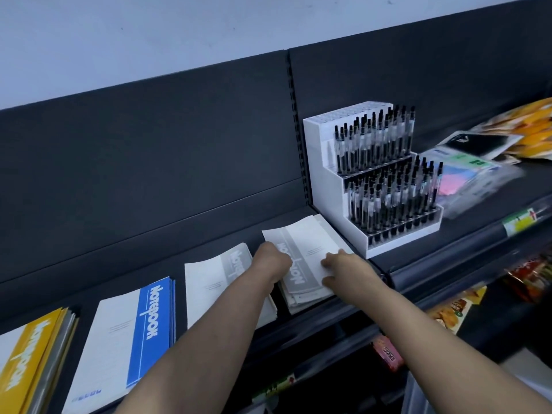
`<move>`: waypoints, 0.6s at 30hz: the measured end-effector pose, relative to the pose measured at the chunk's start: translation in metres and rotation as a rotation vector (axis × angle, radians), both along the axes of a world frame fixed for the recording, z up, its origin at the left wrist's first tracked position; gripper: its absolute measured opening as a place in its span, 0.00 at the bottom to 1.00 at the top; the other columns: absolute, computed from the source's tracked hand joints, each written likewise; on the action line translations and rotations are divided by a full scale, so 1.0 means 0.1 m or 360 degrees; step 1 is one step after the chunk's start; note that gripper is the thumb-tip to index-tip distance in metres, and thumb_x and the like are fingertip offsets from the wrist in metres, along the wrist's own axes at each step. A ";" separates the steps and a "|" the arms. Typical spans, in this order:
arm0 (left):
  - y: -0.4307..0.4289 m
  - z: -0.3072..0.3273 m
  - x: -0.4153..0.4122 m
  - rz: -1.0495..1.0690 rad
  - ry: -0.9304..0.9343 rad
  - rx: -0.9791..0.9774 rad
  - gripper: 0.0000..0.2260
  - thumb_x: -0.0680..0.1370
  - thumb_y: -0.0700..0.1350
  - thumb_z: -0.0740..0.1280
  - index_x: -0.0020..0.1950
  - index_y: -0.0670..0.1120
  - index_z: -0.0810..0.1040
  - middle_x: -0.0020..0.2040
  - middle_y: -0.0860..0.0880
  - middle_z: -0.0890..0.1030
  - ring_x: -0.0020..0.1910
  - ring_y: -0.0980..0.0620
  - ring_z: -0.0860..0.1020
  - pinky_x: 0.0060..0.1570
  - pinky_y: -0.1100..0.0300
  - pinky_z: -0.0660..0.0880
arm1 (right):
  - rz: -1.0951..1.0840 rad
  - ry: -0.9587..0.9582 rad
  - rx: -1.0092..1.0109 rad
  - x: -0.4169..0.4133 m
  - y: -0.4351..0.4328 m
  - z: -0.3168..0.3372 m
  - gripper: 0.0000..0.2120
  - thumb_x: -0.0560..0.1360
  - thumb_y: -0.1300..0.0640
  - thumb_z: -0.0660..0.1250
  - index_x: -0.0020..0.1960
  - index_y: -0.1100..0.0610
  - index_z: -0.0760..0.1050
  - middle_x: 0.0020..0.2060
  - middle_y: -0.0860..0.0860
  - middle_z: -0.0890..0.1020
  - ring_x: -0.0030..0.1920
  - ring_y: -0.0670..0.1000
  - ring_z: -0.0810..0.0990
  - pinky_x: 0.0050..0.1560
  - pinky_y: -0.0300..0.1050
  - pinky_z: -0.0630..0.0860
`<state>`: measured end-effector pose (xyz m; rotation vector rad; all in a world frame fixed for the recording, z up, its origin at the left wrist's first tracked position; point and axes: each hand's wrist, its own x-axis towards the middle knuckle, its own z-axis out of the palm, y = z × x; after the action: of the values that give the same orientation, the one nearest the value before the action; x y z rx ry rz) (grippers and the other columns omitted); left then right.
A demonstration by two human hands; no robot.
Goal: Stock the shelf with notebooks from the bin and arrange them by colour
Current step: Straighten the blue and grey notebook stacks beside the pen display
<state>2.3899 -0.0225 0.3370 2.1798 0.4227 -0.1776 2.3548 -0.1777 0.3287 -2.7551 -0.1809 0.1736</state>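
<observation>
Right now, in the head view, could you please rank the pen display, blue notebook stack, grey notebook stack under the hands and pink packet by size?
1. Pen display, blue notebook stack: alike; the stack is nearer and partly hidden, so unranked.
3. Grey notebook stack.
4. Pink packet.

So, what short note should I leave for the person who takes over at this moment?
Left hand grips the left edge of the right grey stack; right hand pinches its right edge.
On the shelf, left to right: yellow stack, blue stack, left grey stack, then the held one beside the pen display.
Done: stacks sorted by colour.
Left: square the held stack; bin not in view, check it.
</observation>
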 end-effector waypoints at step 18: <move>-0.04 0.05 0.03 0.0234 -0.0036 -0.0593 0.09 0.75 0.30 0.65 0.44 0.43 0.69 0.49 0.43 0.78 0.55 0.42 0.78 0.59 0.50 0.76 | -0.0031 0.0018 0.0150 0.05 -0.18 0.00 0.27 0.77 0.54 0.63 0.75 0.52 0.61 0.69 0.55 0.70 0.69 0.55 0.68 0.64 0.45 0.67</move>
<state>2.3931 -0.0261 0.3424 1.7769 0.4930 -0.1379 2.3594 -0.1952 0.3287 -2.6604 -0.1554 0.1709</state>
